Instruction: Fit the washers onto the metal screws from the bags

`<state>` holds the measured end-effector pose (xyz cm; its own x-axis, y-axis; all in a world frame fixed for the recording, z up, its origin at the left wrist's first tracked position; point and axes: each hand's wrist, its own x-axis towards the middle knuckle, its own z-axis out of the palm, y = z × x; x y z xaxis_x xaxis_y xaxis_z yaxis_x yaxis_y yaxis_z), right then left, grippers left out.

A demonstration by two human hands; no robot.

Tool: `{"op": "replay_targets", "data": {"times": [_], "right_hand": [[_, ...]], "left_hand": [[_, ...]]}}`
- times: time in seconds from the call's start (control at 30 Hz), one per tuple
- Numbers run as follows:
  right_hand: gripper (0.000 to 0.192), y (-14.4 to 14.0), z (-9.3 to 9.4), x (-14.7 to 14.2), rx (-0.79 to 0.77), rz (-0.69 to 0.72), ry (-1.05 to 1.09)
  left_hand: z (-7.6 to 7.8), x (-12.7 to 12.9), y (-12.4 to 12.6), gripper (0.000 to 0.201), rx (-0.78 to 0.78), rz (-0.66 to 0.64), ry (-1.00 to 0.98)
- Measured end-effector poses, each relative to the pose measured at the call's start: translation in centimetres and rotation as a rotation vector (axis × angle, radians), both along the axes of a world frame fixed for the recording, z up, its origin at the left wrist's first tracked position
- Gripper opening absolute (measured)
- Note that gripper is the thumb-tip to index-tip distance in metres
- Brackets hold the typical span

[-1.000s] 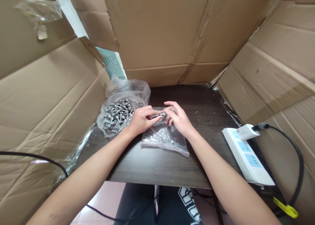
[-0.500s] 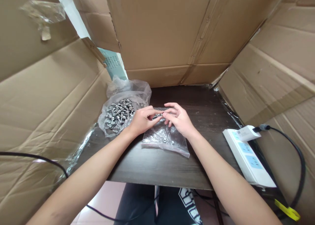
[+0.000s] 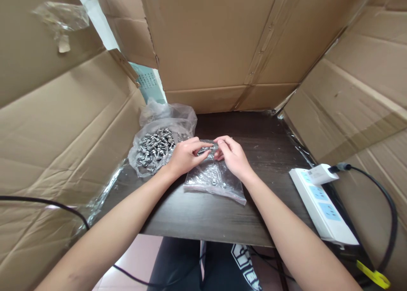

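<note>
Above a clear zip bag [image 3: 203,181], my left hand [image 3: 186,155] holds a small metal bolt [image 3: 206,149] between thumb and forefinger. My right hand [image 3: 231,154] is just to the right of the bolt's end, a little apart from it. Its thumb and fingertips are pressed together, and whatever they may hold is hidden. A few small metal nuts [image 3: 214,182] show in the zip bag. Left of my left hand stands an open plastic bag [image 3: 135,144] full of shiny metal bolts [image 3: 155,146].
Cardboard walls [image 3: 219,36] close in the dark table [image 3: 178,219] at the back and sides. A white power strip [image 3: 321,206] with a plugged-in adapter lies at the right edge. Black cables run on both sides.
My right hand has drawn slightly right, away from the bolt's end, and its spread fingers have come together. My left hand keeps its pinch on the bolt.
</note>
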<state>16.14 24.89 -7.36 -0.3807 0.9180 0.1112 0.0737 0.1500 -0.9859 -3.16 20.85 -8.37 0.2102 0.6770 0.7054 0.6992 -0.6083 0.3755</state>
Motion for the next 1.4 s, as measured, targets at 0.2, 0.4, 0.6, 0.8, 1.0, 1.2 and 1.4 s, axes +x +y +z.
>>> {"op": "replay_targets", "data": {"times": [0.2, 0.4, 0.6, 0.8, 1.0, 1.2, 1.4], "right_hand": [[0.040, -0.13, 0.45, 0.13, 0.003, 0.087, 0.039], [0.050, -0.11, 0.66, 0.20, -0.037, 0.086, 0.085], [0.042, -0.18, 0.51, 0.07, -0.021, 0.059, 0.056], [0.050, -0.36, 0.69, 0.07, -0.024, 0.036, 0.042], [0.048, 0.08, 0.60, 0.35, -0.094, 0.058, 0.059], [0.060, 0.15, 0.58, 0.53, -0.072, 0.085, 0.046], [0.062, 0.05, 0.44, 0.38, -0.056, 0.089, 0.058]], "left_hand": [[0.09, -0.11, 0.01, 0.019, 0.019, -0.016, 0.003], [0.14, -0.08, -0.01, 0.020, 0.024, -0.039, -0.004], [0.17, -0.05, 0.00, 0.021, 0.023, -0.042, -0.008], [0.20, 0.02, 0.00, 0.020, 0.032, -0.047, -0.015], [0.24, 0.03, -0.04, 0.019, 0.030, -0.057, -0.018], [0.17, -0.06, 0.04, 0.018, 0.042, -0.061, -0.021], [0.16, 0.05, 0.03, 0.018, 0.043, -0.066, -0.017]]}}
